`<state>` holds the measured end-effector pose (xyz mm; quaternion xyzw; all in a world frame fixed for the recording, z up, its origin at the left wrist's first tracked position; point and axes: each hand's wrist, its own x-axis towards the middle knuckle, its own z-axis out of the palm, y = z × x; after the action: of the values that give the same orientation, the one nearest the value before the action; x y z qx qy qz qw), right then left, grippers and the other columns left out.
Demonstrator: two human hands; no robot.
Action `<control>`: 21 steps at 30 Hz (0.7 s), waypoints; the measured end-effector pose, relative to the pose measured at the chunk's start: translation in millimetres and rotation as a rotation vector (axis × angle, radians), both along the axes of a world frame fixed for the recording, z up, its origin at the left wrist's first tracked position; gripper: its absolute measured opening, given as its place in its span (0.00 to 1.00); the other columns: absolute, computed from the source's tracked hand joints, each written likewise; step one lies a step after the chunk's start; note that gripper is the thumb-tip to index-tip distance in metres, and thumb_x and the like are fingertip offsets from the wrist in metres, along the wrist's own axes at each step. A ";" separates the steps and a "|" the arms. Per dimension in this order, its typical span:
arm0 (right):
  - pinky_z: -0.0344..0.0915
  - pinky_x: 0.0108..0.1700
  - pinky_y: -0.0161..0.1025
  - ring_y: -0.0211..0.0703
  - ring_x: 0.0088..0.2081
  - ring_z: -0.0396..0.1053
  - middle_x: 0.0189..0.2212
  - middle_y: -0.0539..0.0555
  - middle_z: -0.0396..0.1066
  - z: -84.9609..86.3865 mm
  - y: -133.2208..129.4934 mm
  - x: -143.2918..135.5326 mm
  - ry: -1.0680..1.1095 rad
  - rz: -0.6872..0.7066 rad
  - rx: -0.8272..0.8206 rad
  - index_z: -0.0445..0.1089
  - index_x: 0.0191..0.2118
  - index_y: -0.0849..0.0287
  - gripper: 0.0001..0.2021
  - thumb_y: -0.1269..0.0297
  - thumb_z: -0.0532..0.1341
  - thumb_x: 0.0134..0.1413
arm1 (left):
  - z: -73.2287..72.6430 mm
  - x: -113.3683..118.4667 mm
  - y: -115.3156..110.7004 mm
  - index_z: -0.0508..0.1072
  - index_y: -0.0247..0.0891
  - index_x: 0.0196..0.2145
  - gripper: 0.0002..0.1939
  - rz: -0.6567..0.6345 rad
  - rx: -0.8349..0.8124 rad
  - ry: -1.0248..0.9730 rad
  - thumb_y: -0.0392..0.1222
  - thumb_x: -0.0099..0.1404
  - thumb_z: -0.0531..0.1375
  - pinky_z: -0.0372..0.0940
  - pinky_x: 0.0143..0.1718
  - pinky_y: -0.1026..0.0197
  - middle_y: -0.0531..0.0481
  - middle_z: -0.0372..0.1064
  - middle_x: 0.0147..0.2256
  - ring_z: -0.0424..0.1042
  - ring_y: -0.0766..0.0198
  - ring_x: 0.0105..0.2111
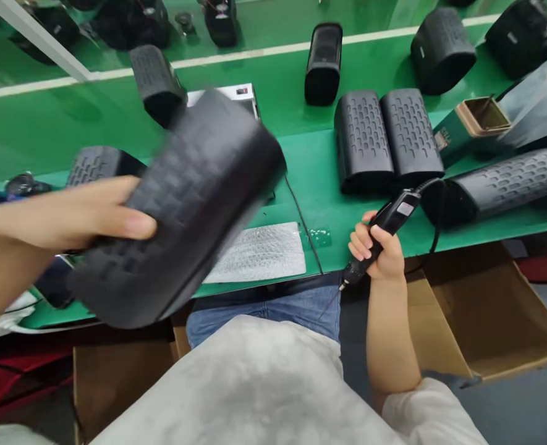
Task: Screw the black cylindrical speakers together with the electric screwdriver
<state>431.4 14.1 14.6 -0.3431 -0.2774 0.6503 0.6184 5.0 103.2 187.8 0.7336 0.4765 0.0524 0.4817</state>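
1. Currently, left hand (115, 210), at 9 o'clock, grips the black textured casing (203, 179); thumb pressed on the patterned face, other fingers hidden behind it. Casing blurred, tilted, top toward 12, held above the counter (310, 154).
2. Right hand (379, 253), between 3 and 4 o'clock: fingers curled round the black power screwdriver (391, 216), thumb along its body. Thin bit slants down toward 7 o'clock, over the jeans (273, 312). Cord leaves the upper end.
3. Near centre, toward 6: silvery-white wrap (277, 250) flat at the counter's near edge, partly hidden by the casing.
4. At 2 o'clock: two matching casings (389, 139), side by side, patterned faces showing.
5. Between 2 and 3: open-topped tin (472, 127), a thin item inside.
6. At 3: long casing (509, 182) on its side.
7. At 4, below counter height: open cardboard box (496, 303).
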 end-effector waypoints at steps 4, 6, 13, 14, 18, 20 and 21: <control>0.53 0.18 0.31 0.33 0.17 0.50 0.20 0.39 0.58 14.4 -5.4 -8.3 -0.099 0.033 0.026 0.70 0.45 0.51 0.24 0.48 0.80 0.53 | -26.9 21.9 2.7 0.71 0.30 0.68 0.58 -0.206 -0.240 0.038 0.83 0.60 0.70 0.81 0.54 0.50 0.46 0.84 0.53 0.80 0.48 0.53; 0.55 0.19 0.32 0.33 0.17 0.53 0.20 0.39 0.61 22.9 -10.3 -15.9 -0.167 0.056 0.025 0.70 0.46 0.52 0.23 0.49 0.80 0.55 | -42.6 34.1 13.4 0.67 0.29 0.69 0.56 -0.278 -0.213 0.073 0.79 0.63 0.71 0.79 0.59 0.51 0.42 0.82 0.60 0.79 0.49 0.57; 0.66 0.23 0.36 0.38 0.19 0.65 0.22 0.43 0.70 41.1 -16.7 -50.0 -0.425 0.103 -0.021 0.73 0.52 0.56 0.27 0.48 0.82 0.57 | -62.7 49.9 50.5 0.78 0.42 0.65 0.48 -0.433 -0.273 0.231 0.66 0.51 0.79 0.78 0.55 0.55 0.44 0.85 0.58 0.83 0.42 0.56; 0.66 0.23 0.36 0.38 0.19 0.66 0.22 0.43 0.70 42.8 -15.8 -54.4 -0.456 0.108 -0.023 0.74 0.53 0.56 0.29 0.47 0.83 0.57 | -61.2 50.4 51.1 0.79 0.41 0.65 0.49 -0.430 -0.244 0.259 0.67 0.51 0.79 0.77 0.56 0.55 0.44 0.84 0.58 0.82 0.43 0.56; 0.66 0.24 0.37 0.38 0.20 0.67 0.25 0.44 0.73 47.5 -11.4 -68.3 -0.643 0.103 -0.013 0.75 0.55 0.55 0.33 0.44 0.85 0.52 | -52.6 43.5 39.9 0.77 0.34 0.68 0.50 -0.390 0.050 0.324 0.74 0.60 0.72 0.71 0.66 0.50 0.40 0.78 0.66 0.76 0.46 0.61; 0.66 0.23 0.39 0.39 0.19 0.67 0.25 0.45 0.73 46.4 -10.2 -72.0 -0.742 0.093 -0.011 0.76 0.54 0.55 0.33 0.44 0.85 0.51 | -49.5 30.5 25.4 0.74 0.34 0.71 0.50 -0.342 0.163 0.326 0.74 0.65 0.68 0.68 0.70 0.44 0.38 0.74 0.69 0.74 0.44 0.65; 0.65 0.23 0.39 0.40 0.19 0.67 0.24 0.46 0.72 44.8 -10.1 -72.8 -0.773 0.087 -0.014 0.77 0.54 0.55 0.32 0.44 0.84 0.51 | -49.0 21.4 15.6 0.72 0.35 0.73 0.51 -0.309 0.204 0.324 0.74 0.65 0.68 0.67 0.71 0.41 0.38 0.73 0.70 0.73 0.42 0.66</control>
<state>358.5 4.0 59.3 -0.5551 -0.4997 0.5004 0.4378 26.4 118.9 138.8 0.8414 0.4219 -0.0926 0.3248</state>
